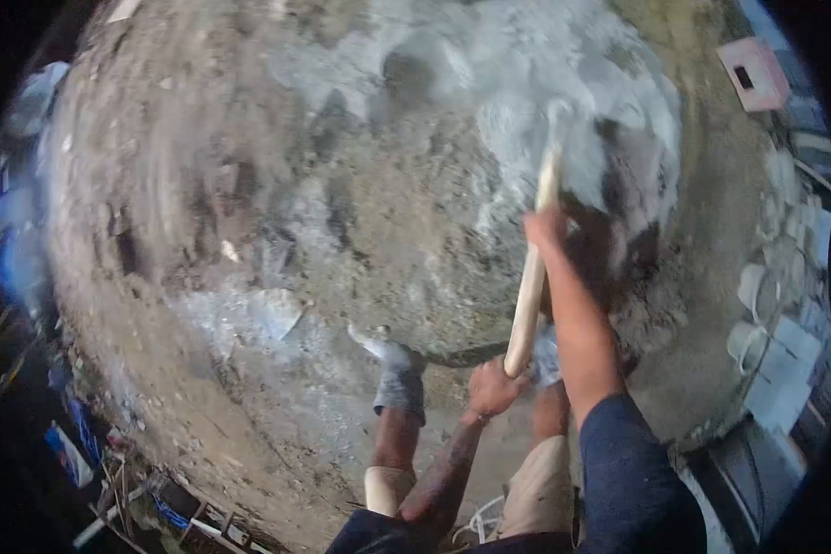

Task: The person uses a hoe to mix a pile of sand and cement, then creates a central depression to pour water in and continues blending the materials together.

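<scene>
A long pale wooden tool handle (528, 309) runs up and away from me, slightly to the right. My left hand (497, 386) is wrapped around its near end, low in front of my legs. Farther up the shaft, my right hand (547, 226) grips it with the arm stretched out. The tool's head cannot be made out where the shaft meets the grey powder (526, 88), which looks like cement. That powder lies over a broad mound of brown sandy soil (415, 185), with dark hollows in it.
My feet stand at the mound's near edge, the left in a grey-dusted shoe (388, 355). A pink container (754, 74) lies far right. Along the right side are white buckets (746, 344) and pale boards (785, 374). Sticks and debris (120, 489) lie lower left.
</scene>
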`<state>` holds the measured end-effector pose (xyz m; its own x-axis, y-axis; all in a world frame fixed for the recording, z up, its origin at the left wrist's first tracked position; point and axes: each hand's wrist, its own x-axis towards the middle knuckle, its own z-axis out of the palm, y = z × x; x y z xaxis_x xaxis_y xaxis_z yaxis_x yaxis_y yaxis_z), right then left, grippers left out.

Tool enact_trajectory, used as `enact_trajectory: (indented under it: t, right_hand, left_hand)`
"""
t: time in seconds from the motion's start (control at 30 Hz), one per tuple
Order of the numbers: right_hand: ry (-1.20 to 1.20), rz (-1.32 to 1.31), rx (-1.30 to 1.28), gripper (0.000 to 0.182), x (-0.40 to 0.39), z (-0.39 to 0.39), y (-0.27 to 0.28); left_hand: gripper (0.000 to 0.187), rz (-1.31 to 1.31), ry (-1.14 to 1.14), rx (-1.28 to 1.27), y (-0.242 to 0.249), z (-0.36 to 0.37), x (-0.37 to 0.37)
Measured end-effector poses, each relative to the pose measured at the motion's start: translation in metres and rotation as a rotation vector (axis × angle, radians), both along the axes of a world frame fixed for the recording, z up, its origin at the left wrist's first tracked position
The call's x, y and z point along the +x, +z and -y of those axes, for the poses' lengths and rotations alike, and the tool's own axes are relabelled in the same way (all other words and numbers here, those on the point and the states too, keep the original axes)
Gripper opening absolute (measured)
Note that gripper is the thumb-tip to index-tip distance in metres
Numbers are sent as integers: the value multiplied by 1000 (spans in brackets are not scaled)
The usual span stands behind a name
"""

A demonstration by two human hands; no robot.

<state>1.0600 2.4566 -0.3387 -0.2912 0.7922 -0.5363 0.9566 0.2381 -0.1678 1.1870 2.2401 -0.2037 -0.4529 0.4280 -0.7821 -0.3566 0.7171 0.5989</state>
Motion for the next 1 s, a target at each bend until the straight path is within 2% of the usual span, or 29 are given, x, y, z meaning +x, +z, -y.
enact_trajectory:
  t: [0.03, 0.07, 0.1, 0.13, 0.2, 0.27, 0.3, 0.37, 0.4, 0.43, 0.47, 0.53, 0.57, 0.6, 0.67, 0.7, 0.73, 0.8, 0.83, 0.87, 0.9, 0.97, 1.0]
  right_hand:
    - [-82, -122, -133, 45, 14, 9, -19]
    - [-116, -162, -202, 49, 30, 18, 25]
    - [-153, -200, -270, 54, 44, 29, 73]
    - [-172, -277, -199, 60, 60, 41, 84]
    - [-264, -244, -298, 53, 79, 47, 122]
    - [-317, -221, -347, 50, 75, 32, 149]
    - [-274, -267, -305, 63, 69, 12, 150]
    - [45, -360, 128, 74, 32, -35, 141]
    - [176, -486, 508, 65, 15, -76, 90]
    - [16, -387, 221, 58, -35, -94, 144]
    - [54, -415, 224, 55, -55, -132, 124]
    - [-36, -339, 215, 57, -68, -172, 80]
    - [-7, -202, 138, 53, -54, -173, 55]
    - [18, -67, 48, 50, -37, -161, 31]
    - [-68, -130, 115, 37, 12, -111, -12]
    - [-126, -111, -6, 35, 22, -88, -13]
    - [-167, -99, -123, 32, 25, -72, -10]
    - [-279, -202, -356, 34, 41, -56, 6]
    - [-551, -397, -635, 36, 69, -46, 2]
    - [-455, -475, -561, 39, 83, -25, 38]
    - [-485, -429, -426, 29, 71, 9, 112]
    - [-283, -379, -447, 50, 112, 34, 131]
    - [-290, -420, -534, 56, 112, 38, 141]
  left_hand:
    - [48, -25, -73, -54, 4, 15, 1]
    - [50, -38, -153, -86, 7, 27, 15]
    - [52, -95, -214, -80, 23, 33, 65]
    - [55, 41, -228, -42, 44, 39, 67]
    - [60, 61, -279, -77, 57, 45, 104]
    - [62, 117, -263, 15, 68, 38, 109]
    - [57, 67, -243, 30, 55, 26, 101]
    - [53, -90, -268, 128, 16, -23, 48]
    - [48, -296, -262, 168, -6, -53, 18]
    - [48, -424, -183, 306, -41, -83, -4]
    - [46, -469, -41, 414, -48, -112, -38]
    - [46, -204, -149, 281, -31, -141, -82]
    - [46, -186, -178, 214, -35, -135, -64]
    - [46, -167, -213, 139, -31, -121, -42]
    - [44, -136, -271, 42, -17, -83, -28]
    - [44, -68, -282, 6, -7, -58, -25]
    - [45, -7, -276, -27, 3, -40, -24]
    - [48, -66, -286, -24, 39, -22, -23]
    - [48, -72, -300, -77, 56, -12, -1]
    - [49, -85, -309, -130, 73, 1, 29]
    - [48, -64, -336, -113, 84, 18, 58]
    - [46, 45, -275, -88, 115, 41, 91]
    - [44, 45, -210, -49, 122, 42, 90]
